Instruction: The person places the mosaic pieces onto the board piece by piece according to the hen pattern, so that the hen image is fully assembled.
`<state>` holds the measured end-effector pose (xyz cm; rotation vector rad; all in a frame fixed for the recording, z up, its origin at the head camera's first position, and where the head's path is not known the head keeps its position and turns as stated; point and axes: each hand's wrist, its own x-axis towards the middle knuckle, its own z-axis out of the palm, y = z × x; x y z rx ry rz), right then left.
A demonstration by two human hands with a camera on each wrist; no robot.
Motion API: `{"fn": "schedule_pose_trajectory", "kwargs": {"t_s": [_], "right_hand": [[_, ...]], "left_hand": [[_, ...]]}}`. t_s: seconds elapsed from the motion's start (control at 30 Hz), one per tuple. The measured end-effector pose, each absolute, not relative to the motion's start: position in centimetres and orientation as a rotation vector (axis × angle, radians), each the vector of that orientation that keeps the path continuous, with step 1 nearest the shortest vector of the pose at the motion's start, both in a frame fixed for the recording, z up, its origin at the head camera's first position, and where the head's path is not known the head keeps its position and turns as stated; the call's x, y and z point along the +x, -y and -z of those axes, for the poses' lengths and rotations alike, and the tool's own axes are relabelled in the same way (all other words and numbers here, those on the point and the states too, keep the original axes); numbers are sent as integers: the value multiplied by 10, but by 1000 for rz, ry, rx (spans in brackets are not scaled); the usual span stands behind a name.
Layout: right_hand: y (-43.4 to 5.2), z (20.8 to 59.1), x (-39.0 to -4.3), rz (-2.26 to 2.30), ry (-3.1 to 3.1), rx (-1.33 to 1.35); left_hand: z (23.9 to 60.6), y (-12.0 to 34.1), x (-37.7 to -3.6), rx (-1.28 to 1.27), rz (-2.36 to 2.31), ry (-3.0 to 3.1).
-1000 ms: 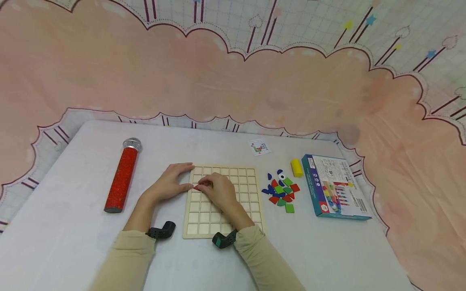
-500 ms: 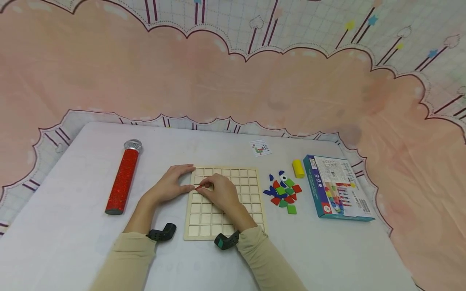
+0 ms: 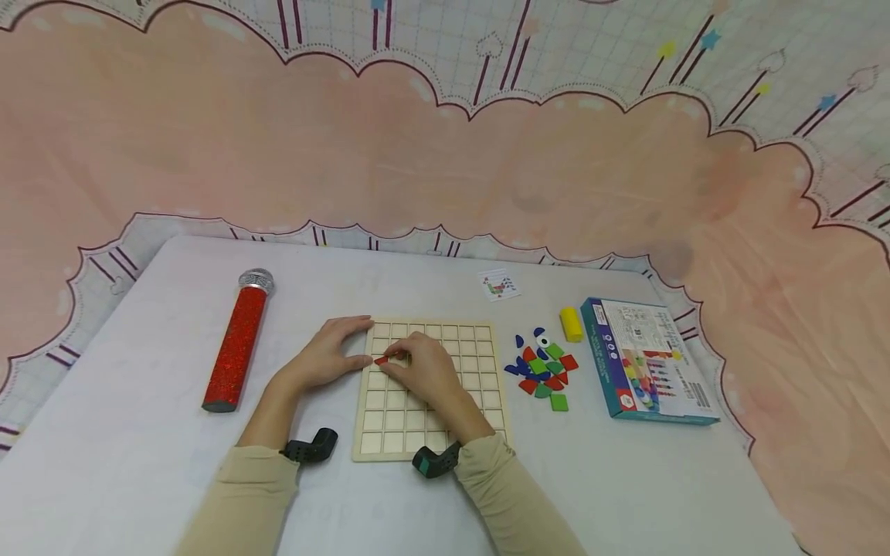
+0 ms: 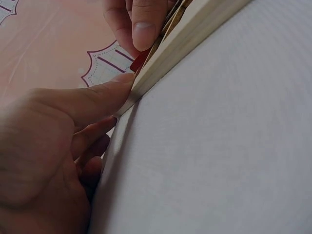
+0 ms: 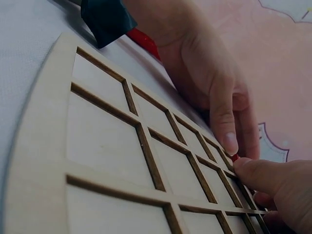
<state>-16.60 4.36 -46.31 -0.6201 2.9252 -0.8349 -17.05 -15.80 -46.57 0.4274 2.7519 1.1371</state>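
One small red piece (image 3: pixel 381 361) sits at the left side of one wooden grid board (image 3: pixel 371 443), over a cell in the upper part. The right hand (image 3: pixel 426 372) pinches it between thumb and forefinger, with almost no gap between the tips. The left hand (image 3: pixel 325 355) is open, its thumb and fingers spread apart and touching the left edge of the board; the thumb tip is just beside the red piece, and whether the two touch cannot be told.

To the right of the board lies one loose pile of coloured pieces (image 3: pixel 538 367), red, green and blue, some overlapping too closely to count. One green square (image 3: pixel 559 402) lies at its near end, and one white disc (image 3: pixel 542 340) with a dark dot near its far end. Beyond the pile are one yellow cylinder (image 3: pixel 572 324) and one flat box (image 3: pixel 660 359). One picture card (image 3: pixel 499 285) lies past the board's far edge, and one red microphone (image 3: pixel 235 347) well to the left. All rest on one white table (image 3: pixel 334 510).
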Motion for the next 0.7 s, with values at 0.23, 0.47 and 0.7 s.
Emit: {"fn": "schedule_pose_trajectory", "kwargs": {"t_s": [0.23, 0.47, 0.7], "right_hand": [[-45, 460, -166, 820, -2939, -647], [-46, 459, -166, 816, -2940, -651], [-48, 458, -165, 849, -2924, -670]], "left_hand": [[465, 157, -171, 443, -1149, -2755], [465, 155, -171, 437, -1139, -2746], [467, 158, -170, 434, -1149, -2748]]}}
